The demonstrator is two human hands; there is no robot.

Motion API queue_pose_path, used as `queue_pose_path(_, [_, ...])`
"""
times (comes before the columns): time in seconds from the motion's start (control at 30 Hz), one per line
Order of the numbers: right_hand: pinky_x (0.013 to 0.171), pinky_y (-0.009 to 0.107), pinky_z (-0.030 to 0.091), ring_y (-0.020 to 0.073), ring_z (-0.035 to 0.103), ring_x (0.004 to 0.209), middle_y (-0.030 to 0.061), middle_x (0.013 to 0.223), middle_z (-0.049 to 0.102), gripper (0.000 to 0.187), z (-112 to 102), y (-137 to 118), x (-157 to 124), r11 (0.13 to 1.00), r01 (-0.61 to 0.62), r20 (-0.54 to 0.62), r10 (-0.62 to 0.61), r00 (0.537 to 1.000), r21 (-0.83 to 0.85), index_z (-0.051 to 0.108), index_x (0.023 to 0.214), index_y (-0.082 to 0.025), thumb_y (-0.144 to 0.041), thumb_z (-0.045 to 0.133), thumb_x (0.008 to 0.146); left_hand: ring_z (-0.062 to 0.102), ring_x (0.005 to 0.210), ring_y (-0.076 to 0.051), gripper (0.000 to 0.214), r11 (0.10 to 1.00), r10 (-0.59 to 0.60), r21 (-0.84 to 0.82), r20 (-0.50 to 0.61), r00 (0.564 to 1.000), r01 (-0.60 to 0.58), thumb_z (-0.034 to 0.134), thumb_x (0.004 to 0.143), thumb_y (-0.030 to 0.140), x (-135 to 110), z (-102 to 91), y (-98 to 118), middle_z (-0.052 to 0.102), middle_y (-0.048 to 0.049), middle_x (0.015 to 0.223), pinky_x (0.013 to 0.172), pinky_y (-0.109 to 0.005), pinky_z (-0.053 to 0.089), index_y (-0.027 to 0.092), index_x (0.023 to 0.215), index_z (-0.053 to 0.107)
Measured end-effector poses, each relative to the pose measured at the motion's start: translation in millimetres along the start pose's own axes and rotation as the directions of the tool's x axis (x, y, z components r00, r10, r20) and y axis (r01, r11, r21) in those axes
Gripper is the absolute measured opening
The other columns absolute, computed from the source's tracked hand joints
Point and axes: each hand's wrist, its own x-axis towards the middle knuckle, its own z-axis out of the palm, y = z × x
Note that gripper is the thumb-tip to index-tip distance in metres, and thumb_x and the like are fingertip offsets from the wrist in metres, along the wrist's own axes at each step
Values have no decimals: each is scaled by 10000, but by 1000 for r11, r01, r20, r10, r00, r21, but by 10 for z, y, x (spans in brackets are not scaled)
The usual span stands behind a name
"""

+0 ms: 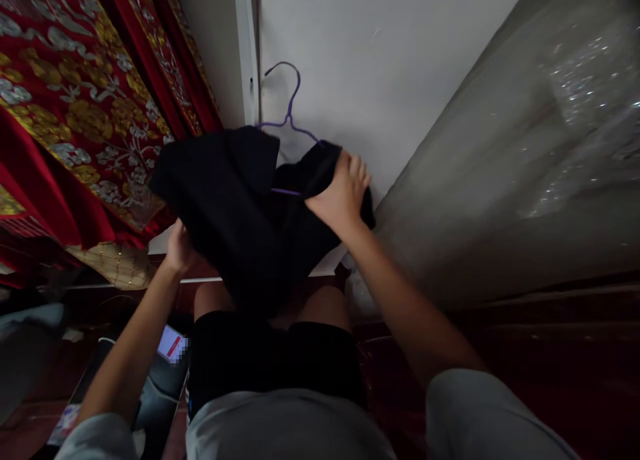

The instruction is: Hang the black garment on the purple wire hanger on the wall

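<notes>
A black garment with a collar (225, 187) hangs on a purple wire hanger (290, 110) in front of me. The hanger's hook points up, and part of its lower bar shows through the neck opening. My right hand (343, 190) grips the garment near its right shoulder, thumb in front and fingers wrapped over the edge. Under the left side of the garment is my left hand (181, 248); its fingers are mostly hidden behind the dark cloth, so its grip cannot be made out.
Red cloth with gold and silver embroidery (90, 113) hangs at the left. A pale wall (380, 53) stands ahead. At the right leans a large plastic-wrapped panel (500, 133). A phone with a lit screen (170, 343) lies low at the left.
</notes>
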Motion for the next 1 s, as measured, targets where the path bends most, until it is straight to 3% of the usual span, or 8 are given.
queue_pose_path(0.2, [1087, 755, 302, 463, 414, 1351, 193, 1389, 447, 805, -75, -181, 312, 983, 136, 44, -143, 989, 125, 399, 1456, -179, -375, 768, 768, 695, 1161, -312, 537, 980, 152, 151, -140, 978, -131, 895, 695, 408, -39, -79, -456, 740, -132, 1182, 1070, -419, 547, 127, 1123, 731])
queue_pose_path(0.4, [1174, 667, 310, 413, 370, 1445, 165, 1488, 439, 776, -251, -196, 12, 926, 235, 74, -267, 961, 295, 412, 1468, -221, -311, 743, 772, 741, 1024, -280, 403, 991, 133, 80, -376, 917, -110, 866, 699, 268, -317, -7, -717, 757, -122, 1123, 969, -381, 596, 122, 1050, 732])
queue_pose_path(0.53, [1024, 416, 492, 232, 598, 1174, 106, 1249, 604, 471, 156, -257, -590, 787, -85, 36, 79, 996, 611, 467, 1326, -227, -324, 573, 877, 741, 1015, -270, 411, 1000, -6, 8, -470, 883, 11, 858, 699, 290, -640, 20, -884, 762, -94, 1081, 944, -389, 602, 166, 1060, 706])
queue_pose_path(0.6, [826, 306, 510, 163, 607, 852, 41, 946, 619, 341, 529, -345, -1007, 637, -457, 271, 373, 887, 621, 514, 1110, -193, -390, 610, 849, 726, 1073, -270, 439, 999, -22, 18, -430, 903, 32, 872, 686, 280, -752, 56, -927, 759, -81, 1091, 967, -381, 591, 191, 1078, 694])
queue_pose_path(0.63, [754, 273, 482, 140, 565, 751, -5, 821, 580, 298, 705, -394, -1216, 542, -635, 462, 435, 773, 551, 518, 995, -200, -385, 650, 803, 718, 1096, -272, 449, 999, -17, 33, -390, 921, 32, 880, 680, 277, -789, 71, -930, 756, -81, 1099, 976, -374, 585, 195, 1079, 693])
queue_pose_path(0.73, [566, 248, 380, 116, 468, 566, -48, 579, 469, 247, 1022, -496, -1735, 444, -772, 666, 406, 625, 455, 459, 676, -216, -364, 634, 769, 717, 1081, -282, 430, 994, 11, 111, -307, 952, 24, 895, 682, 320, -834, 59, -887, 754, -92, 1080, 951, -365, 584, 179, 1042, 705])
queue_pose_path(0.8, [510, 245, 333, 108, 436, 503, -47, 512, 436, 335, 1008, -489, -1937, 400, -801, 706, 392, 589, 446, 371, 591, -235, -396, 573, 805, 718, 1038, -285, 399, 980, 91, 199, -358, 929, -20, 875, 706, 361, -835, 4, -852, 750, -91, 1043, 921, -371, 582, 167, 1008, 703])
queue_pose_path(1.0, [465, 230, 299, 91, 427, 450, -37, 461, 445, 398, 523, -313, -2003, 345, -834, 755, 369, 542, 430, 333, 552, -240, -446, 605, 756, 457, 1420, -261, 587, 722, 641, 617, -424, 640, -313, 773, 809, 256, -919, -36, -1069, 484, -114, 1489, 1197, -372, 358, 229, 1339, 523])
